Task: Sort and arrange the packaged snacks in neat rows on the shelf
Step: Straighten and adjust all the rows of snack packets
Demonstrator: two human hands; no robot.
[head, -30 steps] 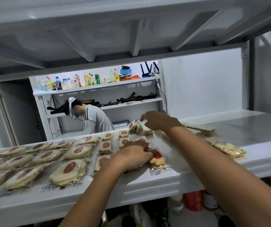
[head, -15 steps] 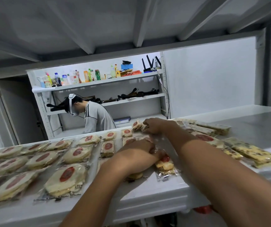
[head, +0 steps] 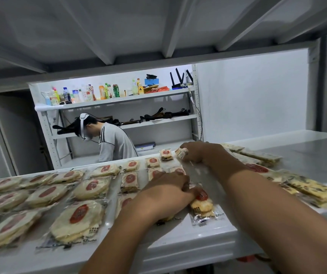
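Note:
Clear packets of pale round crackers with red labels (head: 78,218) lie in rows across the left of the white shelf (head: 158,246). Smaller square red-label packets (head: 130,181) form rows in the middle. My left hand (head: 164,196) lies over the near middle packets, its fingers curled on a small cracker packet (head: 202,204). My right hand (head: 198,152) reaches to the back of the shelf and pinches a small packet (head: 181,152) beside another one (head: 166,154). Yellow speckled bar packets (head: 312,189) lie at the right.
An upper shelf board with ribs hangs low overhead. Behind the shelf a person in a grey top (head: 113,144) bends over, wearing a head strap. A far rack (head: 119,99) holds bottles, straps and a router. The right end of the shelf is bare metal (head: 306,155).
The view has shifted so the shelf sits lower and nearer. My right hand has stayed at the back row, holding a small packet. My left hand remains over the near packets.

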